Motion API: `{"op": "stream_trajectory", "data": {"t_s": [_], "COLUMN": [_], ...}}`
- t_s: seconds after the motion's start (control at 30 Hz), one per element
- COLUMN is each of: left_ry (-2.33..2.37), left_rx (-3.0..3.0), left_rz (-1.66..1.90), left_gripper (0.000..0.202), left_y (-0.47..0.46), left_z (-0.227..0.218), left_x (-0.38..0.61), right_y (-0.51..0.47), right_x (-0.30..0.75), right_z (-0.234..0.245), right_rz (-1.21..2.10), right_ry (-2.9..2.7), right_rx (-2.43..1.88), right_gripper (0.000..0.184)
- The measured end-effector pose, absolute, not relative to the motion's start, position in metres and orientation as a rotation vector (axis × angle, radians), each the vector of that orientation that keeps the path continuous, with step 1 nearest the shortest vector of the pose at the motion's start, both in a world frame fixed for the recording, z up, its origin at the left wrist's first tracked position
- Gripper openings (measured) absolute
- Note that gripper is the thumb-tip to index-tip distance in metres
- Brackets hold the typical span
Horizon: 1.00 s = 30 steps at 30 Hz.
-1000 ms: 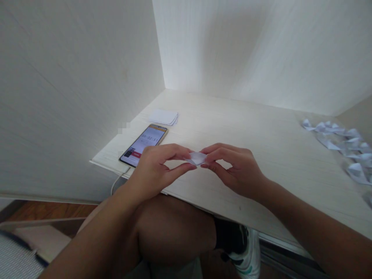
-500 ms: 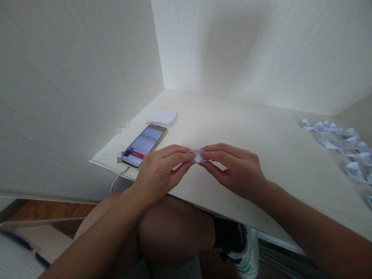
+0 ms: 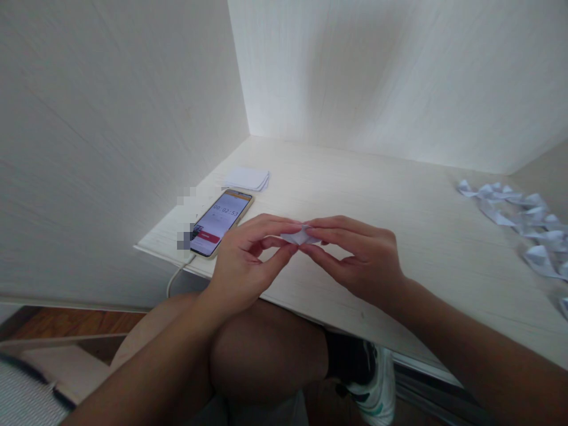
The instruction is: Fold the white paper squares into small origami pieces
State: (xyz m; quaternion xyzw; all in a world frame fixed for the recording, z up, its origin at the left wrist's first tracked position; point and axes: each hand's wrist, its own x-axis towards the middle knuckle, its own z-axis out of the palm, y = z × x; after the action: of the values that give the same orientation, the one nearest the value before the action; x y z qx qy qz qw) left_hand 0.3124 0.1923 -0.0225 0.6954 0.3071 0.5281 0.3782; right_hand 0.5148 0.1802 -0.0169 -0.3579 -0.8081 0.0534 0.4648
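Both hands meet fingertip to fingertip just right of the phone (image 3: 222,222), above the surface (image 3: 399,236). The left hand (image 3: 242,263) and right hand (image 3: 359,260) each pinch the small folded paper (image 3: 298,236), grip clamped on its ends, wrists angled inward.

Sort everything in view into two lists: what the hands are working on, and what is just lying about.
In hand: small folded paper piece, pinched between the left hand and right hand above the desk.

Lying about, untouched: phone with its cable at left; stack of paper sheets behind it; heap of folded papers at far right.
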Motion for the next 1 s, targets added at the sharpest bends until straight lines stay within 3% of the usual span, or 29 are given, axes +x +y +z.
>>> {"op": "stream_trajectory", "data": {"t_s": [0.5,1.0], "left_ry": [0.813,0.696], "left_rx": [1.279,1.069], "left_rz": [1.277,1.320], "left_gripper": [0.030,0.032], "left_y": [0.189,0.188], "left_z": [-0.028,-0.035], "left_x": [0.324,0.335], "right_y": [0.182,0.182], "right_x": [0.513,0.509], "right_z": [-0.021,-0.021], "right_rz": [-0.052,0.117], "right_ry": [-2.053,-1.944], "right_rx": [-0.890,-0.980], "right_gripper": [0.012,0.013]}}
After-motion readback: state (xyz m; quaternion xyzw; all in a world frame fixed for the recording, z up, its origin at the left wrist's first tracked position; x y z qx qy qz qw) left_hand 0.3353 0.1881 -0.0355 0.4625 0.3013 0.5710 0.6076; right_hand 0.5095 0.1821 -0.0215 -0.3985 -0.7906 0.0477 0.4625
